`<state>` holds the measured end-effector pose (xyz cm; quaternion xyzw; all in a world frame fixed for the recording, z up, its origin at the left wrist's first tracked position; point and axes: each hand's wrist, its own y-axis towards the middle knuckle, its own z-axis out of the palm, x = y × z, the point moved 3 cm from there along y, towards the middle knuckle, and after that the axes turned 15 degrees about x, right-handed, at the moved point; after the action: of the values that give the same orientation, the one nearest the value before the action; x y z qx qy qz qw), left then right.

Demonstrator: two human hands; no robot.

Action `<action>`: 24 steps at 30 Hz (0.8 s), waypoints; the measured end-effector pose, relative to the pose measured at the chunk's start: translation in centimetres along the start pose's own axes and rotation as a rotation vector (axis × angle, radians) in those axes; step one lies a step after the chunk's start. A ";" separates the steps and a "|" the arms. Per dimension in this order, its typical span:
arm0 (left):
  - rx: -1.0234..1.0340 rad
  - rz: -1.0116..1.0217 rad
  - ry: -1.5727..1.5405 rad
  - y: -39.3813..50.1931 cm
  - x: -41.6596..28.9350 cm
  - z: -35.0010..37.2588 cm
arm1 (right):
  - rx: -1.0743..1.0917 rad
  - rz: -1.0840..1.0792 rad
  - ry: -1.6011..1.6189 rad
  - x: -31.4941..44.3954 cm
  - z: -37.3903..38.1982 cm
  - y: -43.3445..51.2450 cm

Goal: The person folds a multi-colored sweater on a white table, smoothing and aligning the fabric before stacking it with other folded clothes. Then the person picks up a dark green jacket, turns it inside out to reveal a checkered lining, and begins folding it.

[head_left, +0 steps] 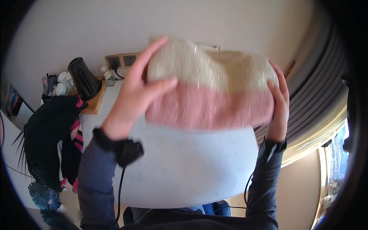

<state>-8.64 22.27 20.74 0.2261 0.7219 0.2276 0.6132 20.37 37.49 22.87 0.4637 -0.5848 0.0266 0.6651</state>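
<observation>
A soft folded textile (212,92), cream above and pink below with a fine ribbed, shiny weave, is lifted above the white tabletop (192,166). My left hand (138,89) grips its left end, thumb across the front and fingers over the top edge. At the right end my right hand (280,97) clasps it from the side. Between the hands the top sags into a dip. Motion blurs the cloth, so I cannot tell just what article it is. Its back and underside are hidden.
To the left stand a black electric kettle (83,77) on a wooden tray (97,100), a small vase of white flowers (109,79) and a heap of black and pink clothing (51,138). Wall sockets (122,61) sit behind. A grey curtain (319,83) hangs at the right.
</observation>
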 end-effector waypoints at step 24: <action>-0.262 -0.439 -0.146 -11.0 16.9 1.5 | 0.132 0.306 0.234 -14.6 14.3 -8.6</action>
<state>-10.11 23.86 0.69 -0.0015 0.6719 0.1637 0.7223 9.96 30.73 4.49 0.4056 -0.5642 0.2192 0.6849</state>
